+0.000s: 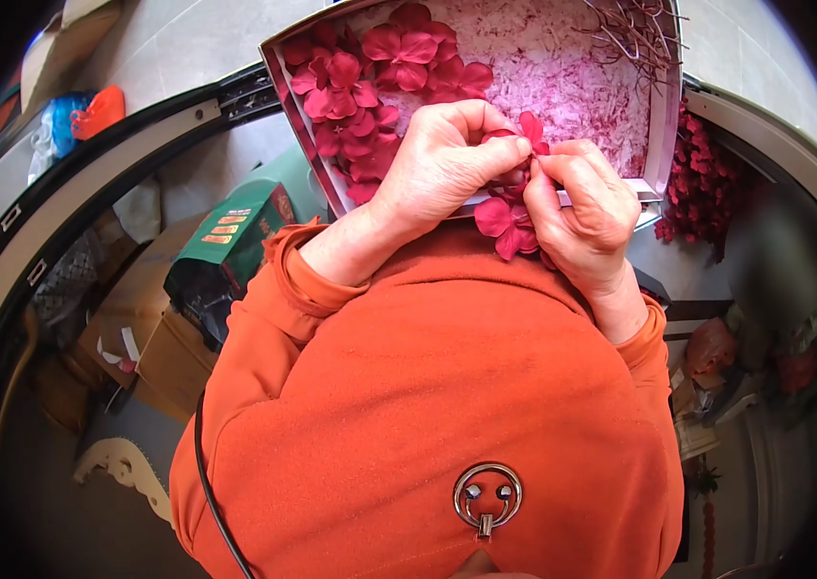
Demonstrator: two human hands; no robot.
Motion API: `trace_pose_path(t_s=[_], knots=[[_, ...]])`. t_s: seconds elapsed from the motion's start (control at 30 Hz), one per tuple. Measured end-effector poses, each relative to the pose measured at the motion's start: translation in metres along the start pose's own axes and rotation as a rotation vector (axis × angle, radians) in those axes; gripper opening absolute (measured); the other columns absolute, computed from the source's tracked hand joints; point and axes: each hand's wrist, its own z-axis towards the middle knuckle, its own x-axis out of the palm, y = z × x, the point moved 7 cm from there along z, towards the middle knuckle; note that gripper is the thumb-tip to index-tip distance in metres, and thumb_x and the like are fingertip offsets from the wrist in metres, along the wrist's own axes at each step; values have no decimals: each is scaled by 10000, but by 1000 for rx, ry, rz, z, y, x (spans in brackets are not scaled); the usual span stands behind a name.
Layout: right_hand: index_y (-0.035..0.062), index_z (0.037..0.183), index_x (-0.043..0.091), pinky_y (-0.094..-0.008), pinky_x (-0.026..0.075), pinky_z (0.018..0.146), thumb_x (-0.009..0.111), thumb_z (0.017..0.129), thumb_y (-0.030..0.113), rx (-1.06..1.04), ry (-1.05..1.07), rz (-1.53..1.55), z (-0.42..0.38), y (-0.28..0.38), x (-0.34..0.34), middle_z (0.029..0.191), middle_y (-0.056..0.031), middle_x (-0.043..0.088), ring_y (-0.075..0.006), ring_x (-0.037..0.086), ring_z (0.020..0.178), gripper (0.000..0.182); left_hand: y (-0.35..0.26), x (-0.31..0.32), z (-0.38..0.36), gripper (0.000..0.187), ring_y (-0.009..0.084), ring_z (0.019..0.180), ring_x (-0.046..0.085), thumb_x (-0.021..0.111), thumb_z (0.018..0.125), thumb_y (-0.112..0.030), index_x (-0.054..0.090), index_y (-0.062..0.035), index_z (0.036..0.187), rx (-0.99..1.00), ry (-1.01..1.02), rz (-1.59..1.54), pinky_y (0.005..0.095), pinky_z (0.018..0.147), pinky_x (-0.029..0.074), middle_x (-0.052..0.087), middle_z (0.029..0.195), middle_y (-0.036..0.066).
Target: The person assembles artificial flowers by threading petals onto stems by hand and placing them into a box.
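Note:
Both hands meet over the near edge of an open box [661, 125] with red fabric flowers in it. My left hand [447, 159] pinches a red flower [531, 127] between thumb and index finger. My right hand [584, 198] is closed beside it, its thumb and fingertips pressed on the same flower piece. Below the fingers hangs another red flower [507, 224], close to my orange top. More red flowers [336, 92] fill the box's left side. Thin brown stems [632, 34] lie in its upper right corner. What sits between the fingertips is partly hidden.
A bunch of dark red flowers [703, 179] lies right of the box. At the left are a green box [235, 232], a cardboard carton [152, 289] and red and blue bags [97, 113]. A black cable [201, 454] runs along my left side.

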Motion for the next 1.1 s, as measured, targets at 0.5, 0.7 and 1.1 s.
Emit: trace_pose_path(t_s=[0.5, 0.7, 1.1], knots=[[-17, 797, 581, -338, 486, 563, 628, 692, -109, -12, -44, 50, 2, -7, 3, 729, -135, 586, -282, 593, 623, 147, -4, -2, 1, 60, 59, 752, 598, 648, 881, -29, 629, 1, 930, 146, -54, 95, 206, 676, 490, 662, 856, 31], [-23, 806, 583, -343, 500, 576, 618, 674, -114, -27, -27, 14, 1, -6, 5, 755, -151, 601, -294, 607, 645, 164, -3, -3, 2, 64, 57, 771, 599, 646, 882, -29, 628, 5, 932, 145, -45, 190, 199, 691, 490, 664, 869, 34], [-22, 836, 590, -351, 514, 596, 618, 682, -106, -54, -43, 2, 0, -9, 7, 810, -161, 620, -304, 626, 686, 178, -6, -1, 3, 98, 45, 761, 588, 649, 874, -41, 638, 14, 954, 137, -26, 205, 191, 674, 477, 662, 854, 23]])
